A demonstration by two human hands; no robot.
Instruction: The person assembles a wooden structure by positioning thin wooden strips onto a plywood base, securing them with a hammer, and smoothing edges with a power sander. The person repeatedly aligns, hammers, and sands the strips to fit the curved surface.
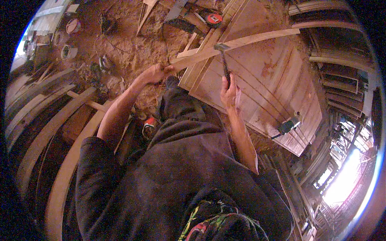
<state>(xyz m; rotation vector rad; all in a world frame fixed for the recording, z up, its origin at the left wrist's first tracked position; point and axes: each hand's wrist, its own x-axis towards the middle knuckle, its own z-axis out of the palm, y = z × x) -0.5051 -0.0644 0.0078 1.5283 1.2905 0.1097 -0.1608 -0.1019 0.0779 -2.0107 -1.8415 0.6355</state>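
A long, narrow wooden strip (pixel 261 39) runs slantwise across a large panel of wooden boards (pixel 257 80). At the strip's left end, my left hand (pixel 159 74) is closed around the wood. My right hand (pixel 230 91) grips the handle of a hammer (pixel 226 66) over the panel. The hammer's head is at the strip's near edge; whether it touches the wood I cannot tell. Several longer boards (pixel 201 70) lie along the panel's left side, crossing under the strip.
A red, round tape measure (pixel 214 19) rests by the far boards. On the panel's right part sits a dark tool (pixel 287 126). Stacked planks (pixel 341 60) line the right, and curved-looking boards (pixel 52 132) the left. A tape roll (pixel 68 52) lies on the brown ground.
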